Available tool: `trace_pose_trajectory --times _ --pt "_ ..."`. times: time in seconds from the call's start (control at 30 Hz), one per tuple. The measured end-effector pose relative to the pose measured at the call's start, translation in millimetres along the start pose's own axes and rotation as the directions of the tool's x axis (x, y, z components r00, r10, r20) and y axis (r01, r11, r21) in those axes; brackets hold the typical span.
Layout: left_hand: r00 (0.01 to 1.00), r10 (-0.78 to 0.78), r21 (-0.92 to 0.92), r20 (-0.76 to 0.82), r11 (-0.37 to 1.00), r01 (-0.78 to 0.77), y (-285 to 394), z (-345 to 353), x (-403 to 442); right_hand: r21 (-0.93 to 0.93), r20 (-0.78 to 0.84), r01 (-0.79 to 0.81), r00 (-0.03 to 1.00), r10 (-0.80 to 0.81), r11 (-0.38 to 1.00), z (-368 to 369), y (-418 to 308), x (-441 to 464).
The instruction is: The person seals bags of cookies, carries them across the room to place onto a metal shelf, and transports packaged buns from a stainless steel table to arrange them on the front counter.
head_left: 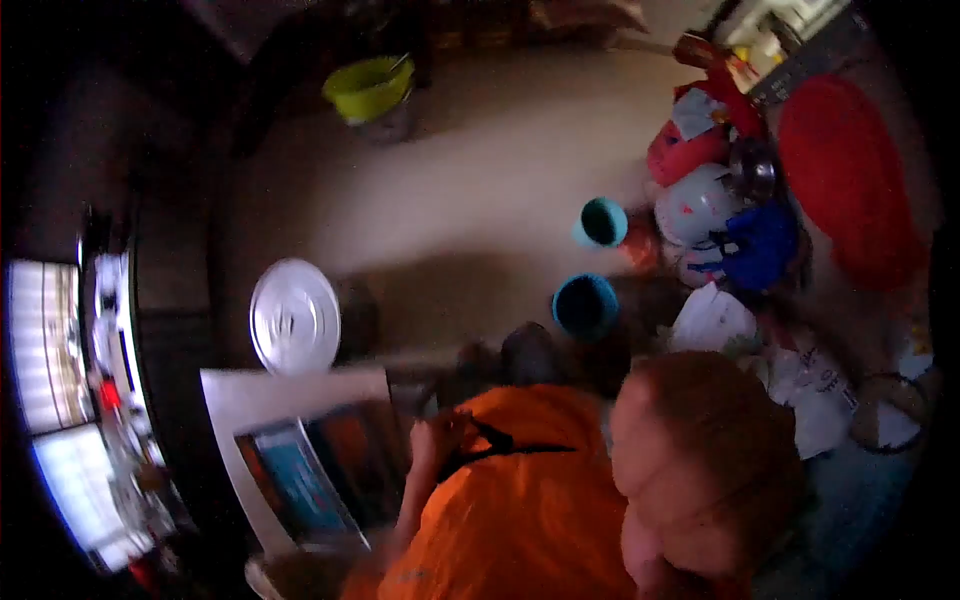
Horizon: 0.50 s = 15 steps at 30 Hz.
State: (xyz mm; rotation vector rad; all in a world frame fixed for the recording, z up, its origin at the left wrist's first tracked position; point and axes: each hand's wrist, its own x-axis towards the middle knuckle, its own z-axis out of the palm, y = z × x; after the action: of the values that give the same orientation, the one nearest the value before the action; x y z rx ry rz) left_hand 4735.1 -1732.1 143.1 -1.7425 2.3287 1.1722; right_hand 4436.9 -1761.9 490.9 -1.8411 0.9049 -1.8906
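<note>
At the left side of the orange garment (540, 500), my left hand (436, 442) is closed, its fingers pinching a dark strap-like thing (495, 440) that lies across the cloth. My right hand (700, 460) looms large and blurred very near the camera, to the right of the garment. Its fingers are too smeared to make out, and whatever it may hold is hidden. Beyond the garment, two teal buckets (586, 305) stand on the floor.
A shiny round metal lid or plate (295, 316) is at the left, beside a picture-printed box (225, 400). A yellow-green tub (368, 90) sits farther off. Bags, a blue cloth (762, 245) and a red oval thing (845, 165) crowd the right. A dark counter edge runs along the left.
</note>
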Motion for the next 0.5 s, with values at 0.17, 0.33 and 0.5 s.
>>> trace_pose_trajectory --times 0.17,0.33,0.5 --pt "0.968 0.162 0.273 0.190 0.939 -0.210 82.5 -36.7 186.4 -0.048 -0.079 0.011 0.997 -0.015 0.999 -118.5 115.4 54.5" --pt "0.988 -0.119 0.112 0.100 0.988 0.107 95.0 -6.4 413.1 -0.345 0.043 0.266 0.963 -0.267 0.900 -289.5 292.2 130.7" --pt "0.923 -0.375 -0.047 0.084 0.924 0.380 128.1 18.7 569.1 -0.319 -0.237 -0.169 0.967 0.094 0.932 -425.8 409.1 190.6"
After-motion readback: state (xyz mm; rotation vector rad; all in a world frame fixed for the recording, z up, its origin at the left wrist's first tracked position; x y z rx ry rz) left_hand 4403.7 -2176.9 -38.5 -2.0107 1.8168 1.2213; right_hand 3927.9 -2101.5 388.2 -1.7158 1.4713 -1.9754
